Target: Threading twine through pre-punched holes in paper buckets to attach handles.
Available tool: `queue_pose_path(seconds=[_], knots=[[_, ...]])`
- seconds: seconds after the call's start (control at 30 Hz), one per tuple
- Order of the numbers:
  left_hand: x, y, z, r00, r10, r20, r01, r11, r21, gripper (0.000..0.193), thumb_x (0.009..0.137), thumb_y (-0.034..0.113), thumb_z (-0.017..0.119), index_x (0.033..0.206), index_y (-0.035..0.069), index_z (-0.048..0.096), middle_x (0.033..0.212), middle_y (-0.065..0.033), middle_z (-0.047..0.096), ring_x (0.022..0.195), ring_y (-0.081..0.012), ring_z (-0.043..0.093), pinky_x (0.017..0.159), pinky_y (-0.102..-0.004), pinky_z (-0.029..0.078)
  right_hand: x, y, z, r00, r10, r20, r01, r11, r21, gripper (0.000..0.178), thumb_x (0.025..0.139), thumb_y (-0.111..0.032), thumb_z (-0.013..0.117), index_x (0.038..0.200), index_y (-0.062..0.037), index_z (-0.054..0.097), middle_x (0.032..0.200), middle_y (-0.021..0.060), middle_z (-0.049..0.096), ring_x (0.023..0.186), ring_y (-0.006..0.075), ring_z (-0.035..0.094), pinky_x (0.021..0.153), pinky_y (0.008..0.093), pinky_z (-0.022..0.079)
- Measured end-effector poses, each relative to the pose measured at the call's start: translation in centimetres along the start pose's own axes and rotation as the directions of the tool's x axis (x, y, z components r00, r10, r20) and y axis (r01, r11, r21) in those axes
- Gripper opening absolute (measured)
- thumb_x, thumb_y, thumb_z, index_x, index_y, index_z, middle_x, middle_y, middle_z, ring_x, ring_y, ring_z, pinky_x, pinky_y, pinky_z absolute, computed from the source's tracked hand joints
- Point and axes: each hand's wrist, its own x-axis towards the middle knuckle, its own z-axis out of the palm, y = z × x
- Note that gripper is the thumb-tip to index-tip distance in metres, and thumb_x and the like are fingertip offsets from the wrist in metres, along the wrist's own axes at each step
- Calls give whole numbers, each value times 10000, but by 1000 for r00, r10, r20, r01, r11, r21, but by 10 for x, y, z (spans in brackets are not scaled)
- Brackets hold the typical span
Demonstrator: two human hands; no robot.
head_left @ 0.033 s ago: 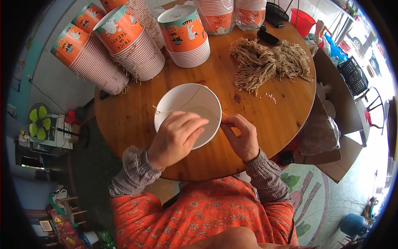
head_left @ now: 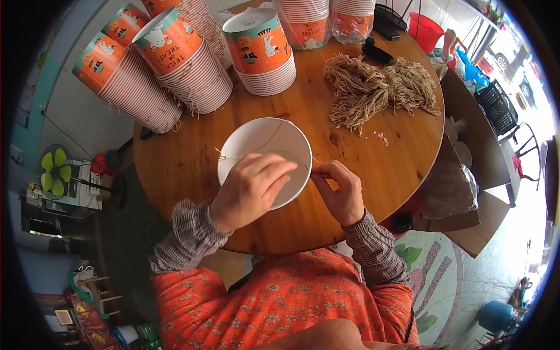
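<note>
A paper bucket (head_left: 263, 131) with a white inside stands on the table in front of me, its mouth facing up. A thin tan string (head_left: 269, 139) runs inside it from the far rim, and a knotted end sticks out at the left rim. My left hand (head_left: 248, 189) reaches over the bucket's near left rim, fingers bent and drawn together above the opening; whatever they hold is hidden. At the right rim my right hand (head_left: 341, 192) pinches thumb and forefinger against the outer wall, where a short bit of string shows.
Stacks of orange and teal printed paper buckets (head_left: 265, 55) stand at the back and far left, some in clear plastic. A bundle of tan strings (head_left: 379, 87) lies at the right, near small pale bits (head_left: 380, 138). An open cardboard box (head_left: 461, 175) stands beyond the table's right edge.
My left hand has shifted very slightly right over the bucket. My right hand and the bucket are almost unmoved.
</note>
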Motion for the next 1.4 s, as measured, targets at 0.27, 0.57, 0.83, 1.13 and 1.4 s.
queue_pose_path(seconds=[0.27, 0.57, 0.83, 1.13, 1.4], knots=[[21, -15, 26, 986, -36, 161, 38, 999, -7, 189, 808, 34, 655, 996, 20, 637, 926, -121, 660, 825, -300, 646, 722, -370, 509, 3, 4, 2, 998, 33, -46, -31, 999, 42, 112, 842, -10, 657, 950, 18, 643, 858, 130, 657, 770, 210, 663, 703, 292, 529], [18, -15, 23, 1000, -7, 6, 8, 977, -215, 43, 815, 47, 663, 848, 21, 663, 808, -123, 671, 730, -294, 651, 685, -371, 507, 15, 2, -22, 987, -73, 146, 110, 959, -261, 141, 832, -48, 660, 968, -22, 629, 883, 126, 630, 769, 278, 651, 662, 335, 532], [8, -9, 19, 986, 81, -148, -105, 982, -160, 75, 799, 19, 689, 872, 22, 672, 860, -95, 687, 801, -236, 667, 745, -322, 517, 32, -11, -22, 844, -532, -70, 438, 759, -482, 194, 780, -5, 670, 964, -4, 610, 1081, 139, 615, 940, 302, 630, 755, 394, 528], [14, -6, 15, 960, -187, 206, 270, 444, -854, 122, 973, 114, 556, 987, -4, 585, 979, -93, 667, 711, -103, 619, 701, -238, 518, 10, -15, -15, 967, -252, -29, 244, 956, -162, 163, 819, 36, 640, 976, -5, 626, 973, 122, 659, 846, 258, 668, 705, 316, 548], [18, -7, 25, 898, -284, 337, 438, 479, -761, 161, 971, 114, 559, 957, -43, 594, 774, -47, 638, 655, -87, 615, 615, -223, 514, 17, -16, -22, 923, -351, -156, 319, 927, -197, 159, 811, 67, 642, 955, 0, 646, 986, 130, 660, 842, 251, 675, 698, 297, 555]])
